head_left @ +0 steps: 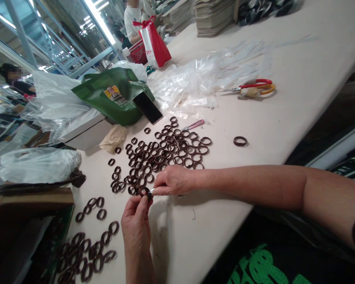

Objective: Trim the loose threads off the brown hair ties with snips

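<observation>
My left hand (137,217) pinches a dark brown ring (144,191) between thumb and fingers. Coming in from the right, my right hand (176,180) is closed around a small tool with a thin silver metal tip (151,191). That tip touches or lies right at the ring's edge; the rest of the tool is hidden in my fingers, so its kind does not show. Just beyond both hands spreads a pile of similar brown rings (165,152). Another group of rings (88,252) lies to the left of my left forearm.
A single ring (240,141) lies apart on the right. Behind the pile are a pink-handled tool (195,124), a phone (148,107), a green bag (115,94), scissors (254,88) and clear plastic bags (195,83). An open cardboard box (35,197) stands at left. People are in the background.
</observation>
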### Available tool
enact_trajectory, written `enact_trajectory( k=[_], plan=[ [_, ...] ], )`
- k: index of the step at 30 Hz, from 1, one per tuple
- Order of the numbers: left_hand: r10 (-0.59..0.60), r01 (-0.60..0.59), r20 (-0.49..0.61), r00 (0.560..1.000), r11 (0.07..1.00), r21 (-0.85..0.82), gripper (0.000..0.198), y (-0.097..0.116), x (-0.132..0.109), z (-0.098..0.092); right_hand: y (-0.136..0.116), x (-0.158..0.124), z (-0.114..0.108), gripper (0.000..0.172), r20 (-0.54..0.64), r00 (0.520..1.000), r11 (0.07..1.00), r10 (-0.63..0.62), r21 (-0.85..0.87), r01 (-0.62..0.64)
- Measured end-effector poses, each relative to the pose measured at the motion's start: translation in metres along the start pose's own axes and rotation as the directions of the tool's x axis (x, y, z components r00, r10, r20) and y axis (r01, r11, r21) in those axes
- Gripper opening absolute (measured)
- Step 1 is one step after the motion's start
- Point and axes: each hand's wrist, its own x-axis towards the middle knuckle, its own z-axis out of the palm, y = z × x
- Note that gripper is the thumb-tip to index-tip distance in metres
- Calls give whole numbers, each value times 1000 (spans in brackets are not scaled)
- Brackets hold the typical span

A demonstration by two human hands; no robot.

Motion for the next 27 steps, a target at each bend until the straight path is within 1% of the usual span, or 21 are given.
enact_trajectory(
  k=[3,6,8,12,15,18,20,23,27],
  plan=[
    [-29,29,-2,1000,999,-23,41,0,1,1,-1,0,-1,28,-31,999,998,-12,-58,10],
    [-77,75,-24,997,995,-68,43,2,3,2,-2,-1,-1,29,-78,997,997,-1,-72,-5],
    [-101,98,-38,994,992,-85,45,3,3,2,-2,-1,0,30,-99,995,995,-18,-97,9],
    [-98,95,-35,995,993,-77,47,4,3,4,-1,-1,2,29,-109,990,984,-85,-167,66],
    [-89,88,-16,996,994,-70,48,3,2,6,0,-1,2,29,-106,988,974,-110,-210,86],
    [-123,122,-3,992,988,-92,48,1,4,5,2,1,1,30,-101,988,971,-117,-221,92],
    [-162,161,4,987,979,-128,47,1,6,3,3,1,0,32,-112,989,976,-92,-205,68],
    [-209,204,-5,978,961,-184,50,1,8,0,2,2,-2,34,-141,990,982,-20,-191,-7],
    [-192,181,-21,981,953,-243,52,1,10,-4,-1,3,-6,37,-174,983,974,52,-207,-88]
  ],
)
